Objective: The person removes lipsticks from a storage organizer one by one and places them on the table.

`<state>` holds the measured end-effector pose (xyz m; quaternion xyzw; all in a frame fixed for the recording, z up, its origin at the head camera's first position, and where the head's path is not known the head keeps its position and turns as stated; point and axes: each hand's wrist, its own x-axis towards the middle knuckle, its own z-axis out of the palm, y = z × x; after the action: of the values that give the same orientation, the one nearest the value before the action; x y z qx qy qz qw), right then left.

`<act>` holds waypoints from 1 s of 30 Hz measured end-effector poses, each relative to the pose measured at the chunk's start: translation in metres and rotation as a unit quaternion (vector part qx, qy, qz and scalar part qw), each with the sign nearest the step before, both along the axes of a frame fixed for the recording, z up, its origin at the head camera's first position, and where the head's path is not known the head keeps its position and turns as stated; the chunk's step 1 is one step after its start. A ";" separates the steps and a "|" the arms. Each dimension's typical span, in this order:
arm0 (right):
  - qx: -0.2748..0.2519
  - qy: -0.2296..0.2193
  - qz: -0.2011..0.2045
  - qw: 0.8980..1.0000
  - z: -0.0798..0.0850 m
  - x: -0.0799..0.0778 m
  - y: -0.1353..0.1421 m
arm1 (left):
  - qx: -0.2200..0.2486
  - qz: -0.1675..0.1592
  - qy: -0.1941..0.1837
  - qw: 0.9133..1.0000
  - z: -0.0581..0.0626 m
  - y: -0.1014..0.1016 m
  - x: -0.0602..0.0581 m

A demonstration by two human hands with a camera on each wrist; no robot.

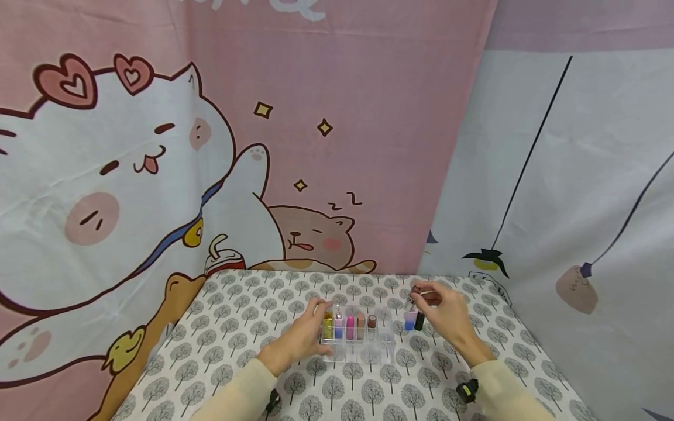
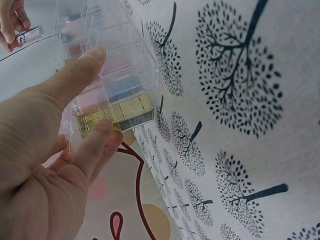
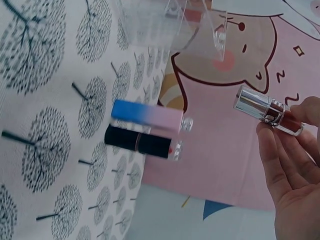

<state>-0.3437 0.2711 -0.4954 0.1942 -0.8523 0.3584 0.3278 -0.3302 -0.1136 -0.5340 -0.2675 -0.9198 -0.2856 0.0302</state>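
Observation:
A clear plastic lipstick organizer (image 1: 387, 352) stands on the cloth. My left hand (image 1: 301, 334) grips its left end, thumb toward the front and fingers along the side wall by a gold lipstick (image 2: 132, 111). The slots of its back row also hold a blue-and-pink tube (image 1: 339, 328), a bright pink tube (image 1: 350, 327) and brownish ones. Raised to the right of the organizer, my right hand (image 1: 449, 313) pinches a lip gloss tube (image 3: 270, 112) by its reddish-brown body, silver cap pointing down. Below it another blue-and-pink tube (image 3: 145, 116) and a black lipstick (image 3: 137, 141) stand upright side by side.
A white cloth with a tree print (image 1: 284, 356) covers the table. Behind it hangs a pink curtain with cartoon animals (image 1: 368, 146), and a pale curtain (image 1: 526, 146) hangs to the right.

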 end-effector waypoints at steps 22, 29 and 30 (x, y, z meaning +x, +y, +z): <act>0.016 0.011 -0.059 0.998 -0.007 -0.011 0.045 | 0.002 -0.007 0.007 1.000 0.002 -0.001 0.002; 0.017 0.006 -0.066 0.998 -0.014 -0.014 0.052 | 0.003 -0.004 0.001 1.000 0.002 -0.001 0.001; 0.018 0.003 -0.066 0.998 -0.016 -0.014 0.053 | 0.004 -0.004 -0.001 1.000 0.002 0.000 0.001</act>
<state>-0.3578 0.3244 -0.5111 0.1444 -0.8687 0.3197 0.3497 -0.3294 -0.1141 -0.5320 -0.2704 -0.9178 -0.2892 0.0294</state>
